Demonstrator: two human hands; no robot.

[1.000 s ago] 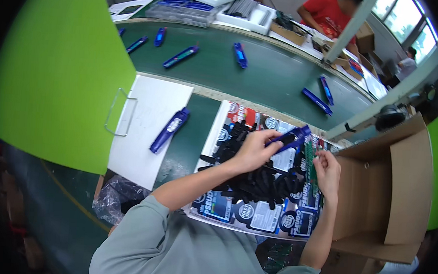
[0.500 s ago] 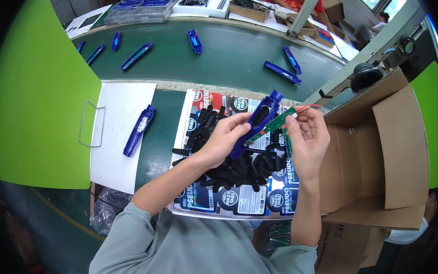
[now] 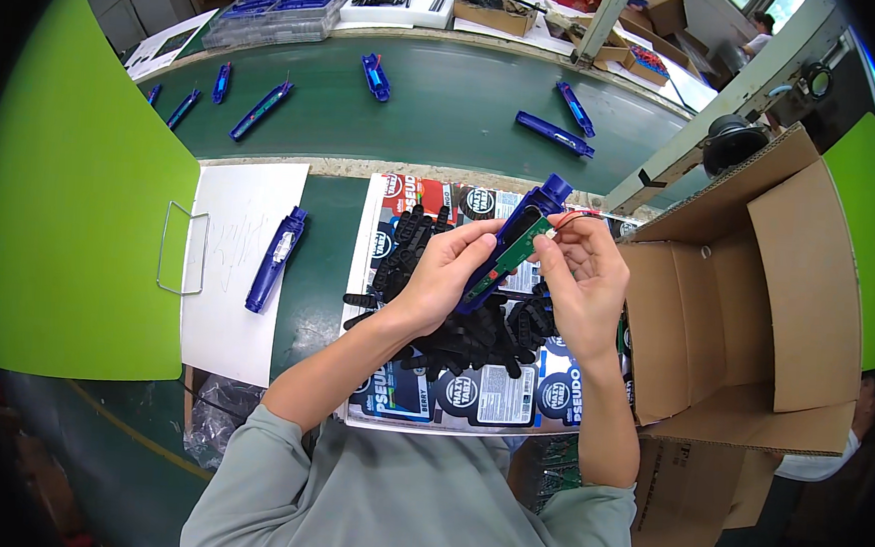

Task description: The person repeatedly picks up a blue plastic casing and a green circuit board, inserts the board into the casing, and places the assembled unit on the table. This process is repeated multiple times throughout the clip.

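Note:
My left hand (image 3: 444, 274) is closed round a blue plastic housing (image 3: 551, 192), which tilts with its narrow end up and to the right. A narrow green circuit board (image 3: 515, 256) lies along the housing's open side, its lower end at the housing. The fingers of my right hand (image 3: 582, 282) pinch the board's upper end, where thin wires (image 3: 579, 218) come out. Below both hands, a pile of small black ribbed parts (image 3: 464, 335) rests on a printed sheet (image 3: 419, 413). How deep the board sits in the housing I cannot tell.
Another blue housing (image 3: 277, 260) lies on white paper (image 3: 230, 311) to the left. Several housings rest on the green belt (image 3: 317, 116) beyond. An open cardboard box (image 3: 734, 332) stands close on the right, and a bright green panel (image 3: 81, 202) rises on the left.
The circuit board has turned and moved left, from crossing over the housing to lying along its open side. My right hand has moved left and slightly down with it.

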